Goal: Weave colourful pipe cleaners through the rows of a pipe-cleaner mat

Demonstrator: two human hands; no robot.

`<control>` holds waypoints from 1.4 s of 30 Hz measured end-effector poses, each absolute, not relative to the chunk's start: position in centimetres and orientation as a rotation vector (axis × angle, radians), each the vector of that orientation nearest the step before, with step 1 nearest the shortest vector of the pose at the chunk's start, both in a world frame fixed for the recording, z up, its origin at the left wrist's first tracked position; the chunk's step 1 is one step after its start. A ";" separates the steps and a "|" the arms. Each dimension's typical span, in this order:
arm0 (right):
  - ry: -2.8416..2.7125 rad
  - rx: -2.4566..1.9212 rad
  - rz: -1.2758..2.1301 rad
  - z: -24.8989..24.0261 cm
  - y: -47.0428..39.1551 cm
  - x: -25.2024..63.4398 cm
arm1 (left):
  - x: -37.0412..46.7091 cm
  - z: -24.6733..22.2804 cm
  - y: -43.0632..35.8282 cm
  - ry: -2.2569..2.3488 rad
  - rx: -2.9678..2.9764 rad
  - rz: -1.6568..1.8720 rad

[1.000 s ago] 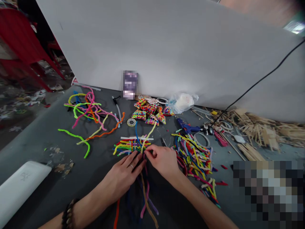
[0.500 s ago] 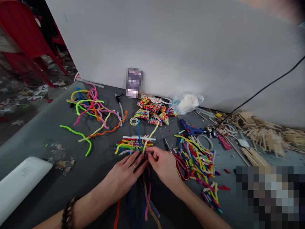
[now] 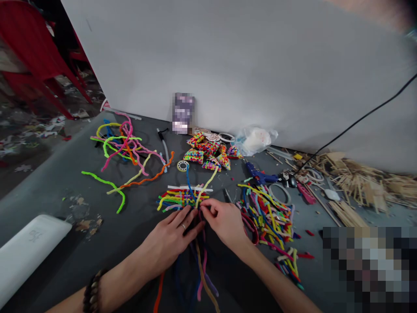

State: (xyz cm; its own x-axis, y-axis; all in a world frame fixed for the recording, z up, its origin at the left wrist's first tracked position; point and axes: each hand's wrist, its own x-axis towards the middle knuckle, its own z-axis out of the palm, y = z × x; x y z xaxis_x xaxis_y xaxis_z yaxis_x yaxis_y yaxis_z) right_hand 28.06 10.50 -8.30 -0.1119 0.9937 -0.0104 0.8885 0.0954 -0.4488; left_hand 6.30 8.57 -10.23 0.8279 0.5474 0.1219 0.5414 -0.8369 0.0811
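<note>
A small weave of colourful pipe cleaners (image 3: 182, 198) lies on the dark table in front of me. My left hand (image 3: 177, 228) keeps its near edge down, fingers stretched over the strands and thumb alongside. Beside it, my right hand (image 3: 224, 224) pinches at the same edge; the bit between thumb and forefinger is mostly hidden. A pale yellow pipe cleaner (image 3: 209, 182) and a blue one (image 3: 189, 178) stick up beyond my fingers. Toward me trail a tan pipe cleaner (image 3: 202, 271), an orange one (image 3: 159, 291) and several others. Partly behind my right hand lie red-handled scissors (image 3: 255, 230).
Cut pipe cleaner pieces (image 3: 276, 213) are heaped at right, below a blue glue gun (image 3: 260, 174). Finished woven pieces (image 3: 208, 150) sit behind the weave, near a tape roll (image 3: 183, 165). Long pipe cleaners (image 3: 130, 148) tangle at left, a white power bank (image 3: 35, 252) nearer. Wooden sticks (image 3: 361, 182) pile far right.
My right hand has shifted slightly right, still pinching at the weave's near edge. The upright blue strand leans a little further left. My left hand stays in place.
</note>
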 end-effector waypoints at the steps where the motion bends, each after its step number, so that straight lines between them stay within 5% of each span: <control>1: -2.067 -1.854 0.547 -8.3 10.6 28.1 | 6.3 -10.2 8.5 0.880 2.959 0.209; 13: -2.144 -1.825 0.276 -7.8 9.6 27.5 | 5.5 -11.6 8.6 1.072 2.765 0.856; 22: -2.545 -1.081 0.073 -7.8 10.4 29.1 | 5.1 -11.0 9.1 1.036 2.810 0.855; 30: -2.581 -1.111 0.178 -7.3 10.4 28.8 | 5.1 -11.3 8.8 1.021 2.701 0.840; 42: -2.689 -0.726 -0.428 -6.8 9.1 28.1 | 5.5 -11.0 10.0 1.062 2.295 1.022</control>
State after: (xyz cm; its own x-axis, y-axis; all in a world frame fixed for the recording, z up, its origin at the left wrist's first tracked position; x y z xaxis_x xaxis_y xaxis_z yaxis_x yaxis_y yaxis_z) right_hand 28.13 9.07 -6.77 -0.8188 0.4305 0.3799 0.5271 0.8259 0.2001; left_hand 5.45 10.04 -11.05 0.4409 0.7782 0.4472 0.4767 -0.6252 0.6180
